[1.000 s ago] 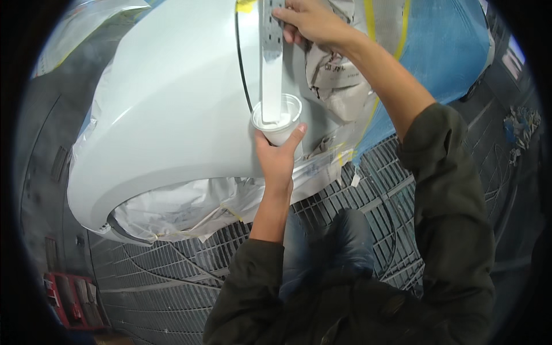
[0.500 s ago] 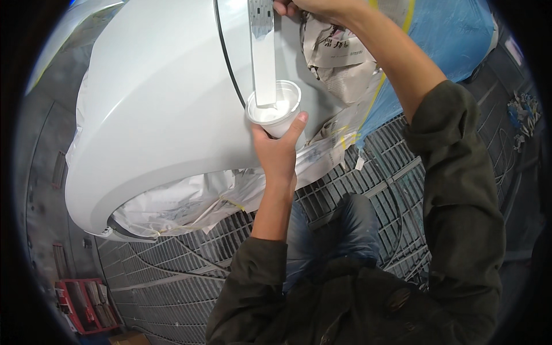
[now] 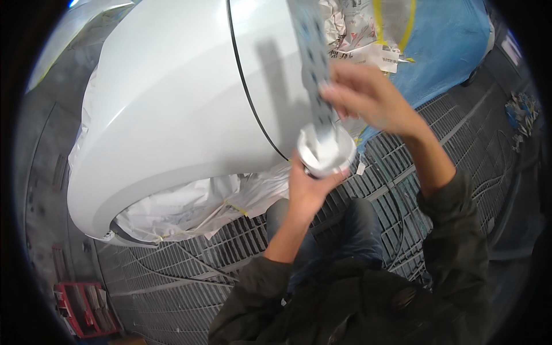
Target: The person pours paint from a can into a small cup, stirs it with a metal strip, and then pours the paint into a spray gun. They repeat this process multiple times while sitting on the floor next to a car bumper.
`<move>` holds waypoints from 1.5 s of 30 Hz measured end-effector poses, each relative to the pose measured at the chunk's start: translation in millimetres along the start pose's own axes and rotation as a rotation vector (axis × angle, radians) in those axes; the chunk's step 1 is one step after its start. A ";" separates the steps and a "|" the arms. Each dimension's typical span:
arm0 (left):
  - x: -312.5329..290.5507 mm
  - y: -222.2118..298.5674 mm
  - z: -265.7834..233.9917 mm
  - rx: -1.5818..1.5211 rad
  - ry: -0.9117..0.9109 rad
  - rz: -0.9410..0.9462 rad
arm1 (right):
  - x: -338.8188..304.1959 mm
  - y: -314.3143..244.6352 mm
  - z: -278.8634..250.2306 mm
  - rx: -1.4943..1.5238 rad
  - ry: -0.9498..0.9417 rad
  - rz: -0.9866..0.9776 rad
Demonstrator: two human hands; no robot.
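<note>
A white cup (image 3: 307, 164) with white liquid inside rests in my left hand (image 3: 307, 192), whose fingers and thumb wrap round it from below. A long grey mixing stick (image 3: 313, 57) with dark marks or holes along it stands nearly upright, its lower end down in the cup. My right hand (image 3: 374, 98) is closed at the stick's right edge, a little above the cup's rim, thumb and fingertips against it. Motion smears both the stick and the right fingers. Behind the cup lies a smooth pale grey car body panel (image 3: 178, 103).
A black cable (image 3: 244, 80) runs down over the panel. Crumpled masking paper (image 3: 356, 29) and blue plastic sheeting (image 3: 443, 52) cover the parts to the right. Below is a floor grating (image 3: 184, 287) with hoses across it. A red rack (image 3: 86, 310) stands at lower left.
The cup and my left hand have moved right and nearer to me. My right hand has come down beside the stick, whose white-coated lower part is now mostly in the cup.
</note>
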State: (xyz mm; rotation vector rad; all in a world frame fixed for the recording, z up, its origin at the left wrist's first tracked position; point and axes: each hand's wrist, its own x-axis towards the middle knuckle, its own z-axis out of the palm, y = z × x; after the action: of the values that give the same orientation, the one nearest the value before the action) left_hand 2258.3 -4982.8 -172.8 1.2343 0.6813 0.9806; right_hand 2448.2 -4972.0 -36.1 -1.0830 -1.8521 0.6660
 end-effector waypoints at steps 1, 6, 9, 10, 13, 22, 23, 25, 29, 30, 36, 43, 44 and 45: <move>-11.1 -9.1 0.6 0.021 -0.049 -0.023 | -28.3 0.1 10.0 0.145 0.115 0.084; -67.2 -75.4 40.1 0.108 -0.390 -0.243 | -246.8 32.6 20.0 0.281 0.973 0.661; -81.3 -96.0 37.5 -0.128 -0.398 -0.412 | -404.2 81.3 103.3 0.238 1.055 0.927; -83.7 -102.8 38.3 -0.208 -0.408 -0.478 | -456.4 98.0 143.9 0.216 1.080 1.055; -79.6 -111.5 42.8 -0.169 -0.467 -0.454 | -598.8 99.2 273.4 0.197 1.159 1.480; -19.3 -149.9 45.5 0.138 -0.696 -0.223 | -695.6 -8.0 417.9 0.230 1.455 2.104; -21.5 -148.0 39.7 0.085 -0.655 -0.292 | -702.5 -5.2 417.9 0.203 1.466 2.129; -14.9 -148.9 42.3 0.139 -0.561 -0.294 | -711.5 4.9 398.9 0.052 1.404 2.169; -1.7 -164.3 51.8 0.643 -0.565 -0.056 | -732.1 45.1 345.2 -0.157 1.308 2.168; -8.5 -165.0 45.8 0.619 -0.537 -0.062 | -735.6 66.4 324.0 -0.162 1.371 2.081; -36.2 -181.5 67.1 0.589 -0.570 -0.059 | -758.1 169.3 242.2 0.445 2.295 1.268; -49.5 -192.1 79.8 0.646 -0.555 -0.045 | -783.5 218.2 176.2 0.569 2.810 0.871; -51.6 -191.7 81.5 0.650 -0.547 -0.042 | -787.4 223.5 171.3 0.559 2.848 0.806; -51.9 -192.9 84.2 0.650 -0.552 -0.040 | -796.0 227.8 172.7 0.544 2.891 0.744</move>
State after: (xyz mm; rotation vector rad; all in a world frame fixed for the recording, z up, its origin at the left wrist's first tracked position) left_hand 2353.7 -5073.7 -344.9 1.9512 0.5902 0.3382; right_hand 2588.6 -5564.8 -622.8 -0.8377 1.1527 -0.3508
